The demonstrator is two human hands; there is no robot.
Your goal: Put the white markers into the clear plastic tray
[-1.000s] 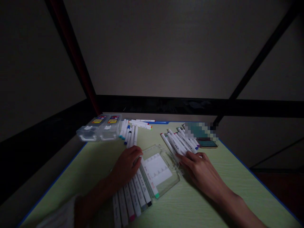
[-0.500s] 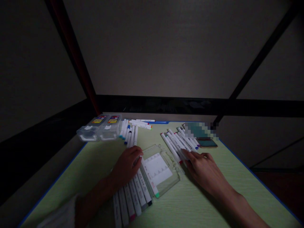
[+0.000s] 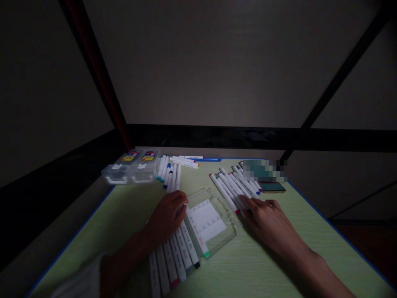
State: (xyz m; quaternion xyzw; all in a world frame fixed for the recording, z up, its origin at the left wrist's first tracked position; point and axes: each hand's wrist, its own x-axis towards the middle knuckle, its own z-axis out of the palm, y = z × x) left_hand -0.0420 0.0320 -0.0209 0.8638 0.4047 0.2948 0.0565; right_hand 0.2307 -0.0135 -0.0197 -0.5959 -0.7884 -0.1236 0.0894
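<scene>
the left hand (image 3: 166,215) lies curled over a row of markers (image 3: 175,252), its thumb beside the upper end of a green-tipped marker (image 3: 203,244); whether it clasps one or merely rests there, i cannot tell. the row lies at eight o'clock from the open clear case (image 3: 231,238), tips toward five. the green-tipped marker lies along the case's left edge, next to a white card (image 3: 207,219).

the right hand (image 3: 263,221), at three o'clock from the case, has its fingers at the near ends of a loose pile (image 3: 232,188) of white markers; they hide whether one is pinched, so i cannot tell. that pile sits at one o'clock from the case. more markers (image 3: 173,176) lie at eleven, and two clear boxes (image 3: 143,169) stand side by side at ten.
</scene>
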